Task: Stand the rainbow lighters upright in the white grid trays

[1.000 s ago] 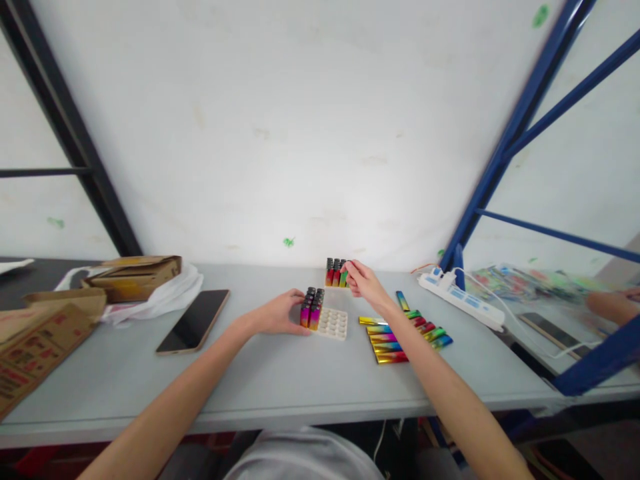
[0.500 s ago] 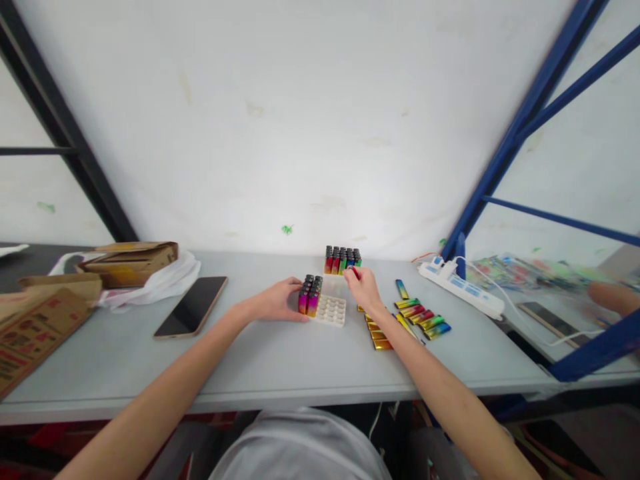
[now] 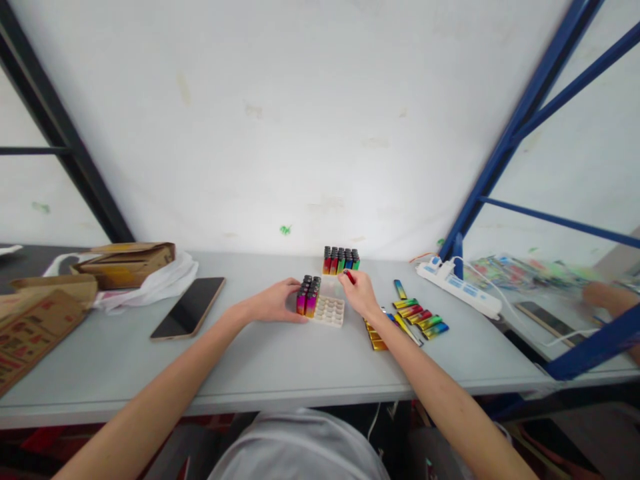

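Observation:
Upright purple-and-orange lighters (image 3: 306, 298) with black tops fill the left part of a white tray (image 3: 329, 312); the round sockets to their right hold nothing. My left hand (image 3: 277, 302) steadies the tray's left end, thumb along the front and fingers curled behind the lighters. Just past the tray's right back corner, my right hand (image 3: 359, 291) pinches a red lighter (image 3: 349, 277) with a dark end. Below my right forearm lie gold lighters (image 3: 379, 337), partly hidden. Beside them, several multicoloured lighters (image 3: 416, 312) lie flat.
A block of upright lighters (image 3: 341, 260) stands near the wall. A phone (image 3: 189, 308), a white plastic bag (image 3: 173, 283) and cardboard boxes (image 3: 47, 327) lie at left. At right is a power strip (image 3: 460, 290); beyond the blue frame (image 3: 480, 193) another person's hand (image 3: 607, 298) shows.
My right hand has shifted slightly left and down towards the tray, and the lighter in it has tilted. The left hand stays at the tray.

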The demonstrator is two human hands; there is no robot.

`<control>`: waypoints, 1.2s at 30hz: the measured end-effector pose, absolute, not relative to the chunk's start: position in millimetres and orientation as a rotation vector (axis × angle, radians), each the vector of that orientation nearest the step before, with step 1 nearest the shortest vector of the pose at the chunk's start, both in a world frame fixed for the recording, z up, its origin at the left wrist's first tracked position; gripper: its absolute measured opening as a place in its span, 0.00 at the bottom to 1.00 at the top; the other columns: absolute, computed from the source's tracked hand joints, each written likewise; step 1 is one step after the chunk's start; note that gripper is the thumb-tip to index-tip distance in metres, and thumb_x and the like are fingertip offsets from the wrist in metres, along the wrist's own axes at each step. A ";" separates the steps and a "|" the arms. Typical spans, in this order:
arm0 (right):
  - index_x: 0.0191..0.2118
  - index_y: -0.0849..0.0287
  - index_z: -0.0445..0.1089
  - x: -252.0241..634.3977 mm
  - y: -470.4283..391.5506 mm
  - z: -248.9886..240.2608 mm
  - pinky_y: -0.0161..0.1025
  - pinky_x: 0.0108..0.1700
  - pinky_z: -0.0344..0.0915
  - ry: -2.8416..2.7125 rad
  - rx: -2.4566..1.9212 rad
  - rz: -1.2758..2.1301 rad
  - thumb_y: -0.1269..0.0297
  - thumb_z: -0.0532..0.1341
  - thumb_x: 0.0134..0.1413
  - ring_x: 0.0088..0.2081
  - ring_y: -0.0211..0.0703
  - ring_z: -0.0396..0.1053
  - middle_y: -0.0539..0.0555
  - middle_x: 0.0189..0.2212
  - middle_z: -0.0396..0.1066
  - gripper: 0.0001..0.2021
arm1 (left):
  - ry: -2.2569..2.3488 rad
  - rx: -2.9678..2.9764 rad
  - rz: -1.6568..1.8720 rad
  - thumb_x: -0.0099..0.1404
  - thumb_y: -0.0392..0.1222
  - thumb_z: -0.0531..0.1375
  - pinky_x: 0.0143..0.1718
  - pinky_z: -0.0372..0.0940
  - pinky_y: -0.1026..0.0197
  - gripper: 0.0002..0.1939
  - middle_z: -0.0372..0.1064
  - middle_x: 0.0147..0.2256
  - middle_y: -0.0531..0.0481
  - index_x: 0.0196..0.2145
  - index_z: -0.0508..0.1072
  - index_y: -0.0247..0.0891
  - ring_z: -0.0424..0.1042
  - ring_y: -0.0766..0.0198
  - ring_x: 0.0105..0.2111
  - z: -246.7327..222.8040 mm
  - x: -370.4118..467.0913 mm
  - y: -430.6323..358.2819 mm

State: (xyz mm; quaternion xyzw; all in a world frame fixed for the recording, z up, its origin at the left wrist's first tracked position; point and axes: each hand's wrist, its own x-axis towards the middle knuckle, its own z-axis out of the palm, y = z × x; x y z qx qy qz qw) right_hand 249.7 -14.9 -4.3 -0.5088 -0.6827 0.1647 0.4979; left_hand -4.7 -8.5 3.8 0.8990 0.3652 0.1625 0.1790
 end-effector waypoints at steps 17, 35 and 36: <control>0.27 0.58 0.63 254.2 -17.5 -1.8 0.35 0.31 0.53 -2.201 -1.124 0.289 0.50 0.53 0.70 0.26 0.38 0.62 0.48 0.22 0.66 0.21 | 1.034 2.518 0.447 0.54 0.62 0.69 0.61 0.62 0.50 0.39 0.68 0.57 0.39 0.56 0.72 0.36 0.68 0.45 0.56 -0.4 -6.0 -6.5; 0.43 0.60 0.75 273.2 -13.3 7.9 0.35 0.35 0.60 -2.368 -1.181 0.378 0.51 0.57 0.68 0.31 0.41 0.69 0.53 0.31 0.76 0.17 | 1.053 2.520 0.454 0.53 0.61 0.69 0.61 0.63 0.51 0.38 0.69 0.57 0.40 0.56 0.72 0.37 0.69 0.45 0.56 1.0 -5.8 -7.3; 0.44 0.59 0.75 283.6 -12.4 11.2 0.35 0.36 0.60 -2.317 -1.247 0.365 0.50 0.55 0.69 0.31 0.41 0.70 0.53 0.30 0.76 0.18 | 1.056 2.518 0.451 0.53 0.62 0.69 0.61 0.64 0.52 0.39 0.69 0.56 0.40 0.56 0.72 0.37 0.69 0.45 0.56 1.1 -5.8 -7.4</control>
